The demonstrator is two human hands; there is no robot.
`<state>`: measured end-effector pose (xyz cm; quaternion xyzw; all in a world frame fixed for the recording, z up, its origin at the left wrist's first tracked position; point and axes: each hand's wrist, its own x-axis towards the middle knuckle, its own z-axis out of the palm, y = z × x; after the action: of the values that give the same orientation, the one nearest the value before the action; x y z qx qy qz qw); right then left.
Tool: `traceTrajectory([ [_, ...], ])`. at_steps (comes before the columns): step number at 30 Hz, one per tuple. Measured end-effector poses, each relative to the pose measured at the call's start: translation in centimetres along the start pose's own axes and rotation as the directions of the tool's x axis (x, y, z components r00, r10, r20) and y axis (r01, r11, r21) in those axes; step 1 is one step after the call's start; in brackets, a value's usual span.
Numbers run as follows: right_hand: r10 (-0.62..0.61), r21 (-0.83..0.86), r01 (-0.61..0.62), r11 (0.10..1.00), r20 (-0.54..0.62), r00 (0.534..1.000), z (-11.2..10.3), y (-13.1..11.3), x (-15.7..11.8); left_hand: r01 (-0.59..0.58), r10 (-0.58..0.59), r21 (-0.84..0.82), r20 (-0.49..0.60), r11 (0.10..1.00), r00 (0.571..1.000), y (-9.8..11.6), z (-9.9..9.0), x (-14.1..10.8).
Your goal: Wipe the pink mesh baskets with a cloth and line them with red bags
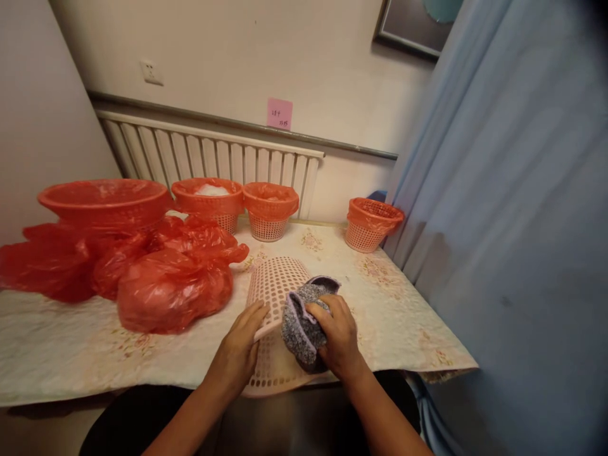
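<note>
A pale pink perforated plastic basket (278,278) lies tipped on its side near the table's front edge, its mouth toward me. My left hand (240,345) grips the basket's left rim, fingertips on the outer wall and thumb partly hidden. In my right hand (341,332) is a bunched grey speckled cloth (299,332) with a light purple edge. The cloth sits at the right side of the basket's mouth and hides part of it. Whether the cloth touches the basket wall, I cannot tell.
Knotted red plastic bags (173,291) lie at left. Behind them stand a wide red-lined basin (104,199) and two red-lined baskets (270,209). Another lined basket (368,231) stands at back right, beside a blue curtain (498,221). A radiator (204,152) runs along the wall.
</note>
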<state>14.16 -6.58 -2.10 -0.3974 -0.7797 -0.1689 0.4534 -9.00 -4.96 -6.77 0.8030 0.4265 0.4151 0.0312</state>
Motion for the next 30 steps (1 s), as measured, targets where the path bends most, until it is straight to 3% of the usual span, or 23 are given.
traceTrajectory([
  [7,0.155,0.112,-0.149,0.982,-0.045,0.987,0.6,2.7,-3.7,-0.024,0.024,-0.013,-0.009,1.0,1.0,-0.8,0.5,-1.1],
  [12,0.351,0.156,-0.321,0.934,-0.234,0.907,2.1,4.4,-7.3,-0.024,0.024,-0.015,-0.027,1.0,0.999,-1.3,0.4,-1.7],
  [14,0.502,0.205,-0.461,0.864,-0.263,0.824,3.1,4.6,-8.9,-0.016,0.015,-0.013,-0.042,1.0,0.999,-1.4,0.5,-1.9],
  [17,0.729,0.322,-0.655,0.684,-0.266,0.631,4.8,4.5,-11.6,0.015,-0.016,-0.015,-0.066,1.0,0.998,-1.7,0.5,-2.4],
  [19,0.812,0.377,-0.719,0.583,-0.268,0.518,5.7,4.4,-13.2,0.042,-0.044,-0.027,-0.075,0.999,0.996,-2.1,0.6,-2.9],
  [21,0.858,0.391,-0.764,0.514,-0.256,0.446,6.3,4.1,-14.5,0.069,-0.073,-0.046,-0.082,0.997,0.994,-2.6,0.6,-3.5],
  [24,0.904,0.402,-0.81,0.428,-0.206,0.375,6.3,3.5,-15.1,0.125,-0.133,-0.09,-0.087,0.988,0.987,-3.4,0.4,-4.3],
  [26,0.918,0.416,-0.819,0.396,-0.16,0.363,5.8,3.1,-14.4,0.174,-0.186,-0.123,-0.098,0.977,0.978,-3.8,-0.1,-4.6],
  [27,0.915,0.415,-0.816,0.401,-0.137,0.38,5.4,2.9,-13.6,0.203,-0.218,-0.137,-0.106,0.97,0.97,-3.9,-0.4,-4.6],
  [28,0.901,0.409,-0.806,0.427,-0.123,0.415,4.9,2.8,-12.7,0.234,-0.252,-0.147,-0.115,0.961,0.961,-4.0,-0.7,-4.6],
  [30,0.833,0.376,-0.75,0.544,-0.136,0.536,3.6,2.7,-10.2,0.31,-0.331,-0.153,-0.135,0.938,0.934,-4.0,-1.1,-4.4],
])
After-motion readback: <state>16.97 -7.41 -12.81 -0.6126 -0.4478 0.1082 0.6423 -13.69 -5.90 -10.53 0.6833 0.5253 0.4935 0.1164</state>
